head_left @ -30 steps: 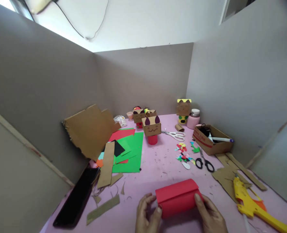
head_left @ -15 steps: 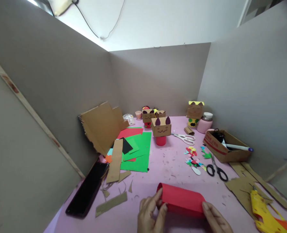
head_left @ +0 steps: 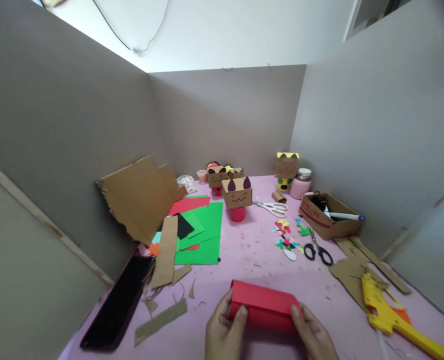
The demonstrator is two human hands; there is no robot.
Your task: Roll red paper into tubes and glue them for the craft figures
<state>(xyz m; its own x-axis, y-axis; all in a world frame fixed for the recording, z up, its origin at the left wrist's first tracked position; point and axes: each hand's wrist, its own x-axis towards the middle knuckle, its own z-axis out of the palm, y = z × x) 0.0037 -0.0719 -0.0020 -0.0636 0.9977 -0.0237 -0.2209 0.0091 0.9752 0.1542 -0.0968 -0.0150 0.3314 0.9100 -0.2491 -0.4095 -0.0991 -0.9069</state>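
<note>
My left fingers (head_left: 238, 324) and right fingers (head_left: 300, 324) clamp the red paper (head_left: 265, 297), already rolled, whether glued I can't tell; beyond them stands an assembled cat-faced figure (head_left: 237, 199).

Left hand (head_left: 224, 325) and right hand (head_left: 314, 332) cropped below, dark bundle (head_left: 319, 202) possibly cord

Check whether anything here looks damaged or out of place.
The cardboard sheet standing at the left has a ragged edge, unlike the straight strip beside it. Cardboard scraps lie loose beside the phone. The held red roll looks undamaged.
</note>
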